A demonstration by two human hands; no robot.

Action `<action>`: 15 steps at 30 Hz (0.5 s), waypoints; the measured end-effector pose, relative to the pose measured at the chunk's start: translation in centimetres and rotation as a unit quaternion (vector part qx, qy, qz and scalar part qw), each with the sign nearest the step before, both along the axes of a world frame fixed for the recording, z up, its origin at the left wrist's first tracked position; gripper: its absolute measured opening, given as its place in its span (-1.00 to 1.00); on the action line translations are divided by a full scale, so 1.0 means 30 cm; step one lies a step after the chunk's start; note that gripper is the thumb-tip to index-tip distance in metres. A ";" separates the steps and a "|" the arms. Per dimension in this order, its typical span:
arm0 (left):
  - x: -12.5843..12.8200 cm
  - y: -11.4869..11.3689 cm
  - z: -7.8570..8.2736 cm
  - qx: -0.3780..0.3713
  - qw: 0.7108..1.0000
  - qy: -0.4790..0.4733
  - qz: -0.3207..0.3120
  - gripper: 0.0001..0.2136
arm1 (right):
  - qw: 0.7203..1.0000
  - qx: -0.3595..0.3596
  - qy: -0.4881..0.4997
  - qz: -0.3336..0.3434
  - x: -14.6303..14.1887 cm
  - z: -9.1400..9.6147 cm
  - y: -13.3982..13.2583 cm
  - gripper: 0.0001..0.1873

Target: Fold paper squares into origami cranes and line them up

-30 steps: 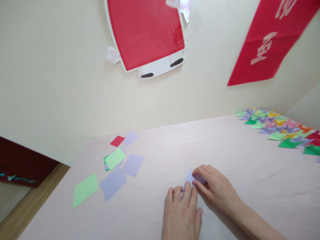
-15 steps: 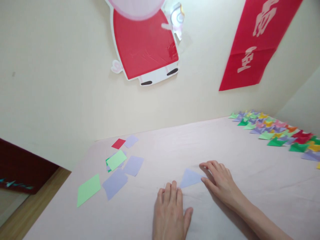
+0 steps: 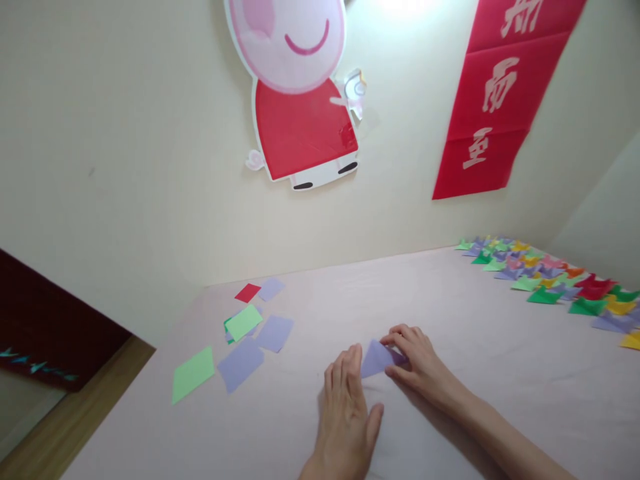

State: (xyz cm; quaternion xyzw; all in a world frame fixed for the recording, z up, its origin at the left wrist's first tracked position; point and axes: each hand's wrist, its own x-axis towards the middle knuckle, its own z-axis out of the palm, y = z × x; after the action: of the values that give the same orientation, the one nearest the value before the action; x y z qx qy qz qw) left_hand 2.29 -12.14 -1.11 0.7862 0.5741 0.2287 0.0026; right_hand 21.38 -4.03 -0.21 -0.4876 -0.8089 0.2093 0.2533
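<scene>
A small folded purple paper, triangular in outline, rests on the pale cloth-covered surface between my hands. My right hand reaches in from the right, thumb and forefinger at the two sides of the paper's right part, which rises off the cloth and shows darker. Part of that side is hidden by my fingers. My left hand is at the paper's left edge, palm down, with its thumb stretched away from the other fingers. It grips nothing; whether its fingertips touch the paper, I cannot tell.
On the left lie flat paper pieces: light green, purple and red. Several rows of folded colourful paper shapes stand at the far right. Behind the surface rises a wall with a cartoon pig cutout and a red banner.
My right hand has moved left onto the purple paper, whose right side now lifts. My left hand has tilted onto its side and come closer to the paper. The view has tipped upward.
</scene>
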 end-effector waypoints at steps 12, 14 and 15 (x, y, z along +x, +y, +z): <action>-0.040 0.076 -0.007 -0.031 0.995 0.046 -0.081 -0.33 | 0.984 0.092 -0.043 0.147 -0.036 0.020 0.082 -0.62; -0.050 0.083 -0.019 -0.045 0.991 0.070 -0.100 -0.36 | 0.980 0.087 -0.052 0.174 -0.014 0.028 0.079 -0.62; -0.052 0.083 -0.026 -0.049 0.990 0.081 -0.107 -0.37 | 0.978 0.085 -0.052 0.183 -0.001 0.032 0.074 -0.63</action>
State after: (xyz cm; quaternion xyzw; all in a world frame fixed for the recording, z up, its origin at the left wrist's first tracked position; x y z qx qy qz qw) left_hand 0.72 -9.65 -1.91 0.8580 0.4952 0.1347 0.0191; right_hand 21.36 -1.83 0.76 -0.3186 -0.9113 0.1569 0.2084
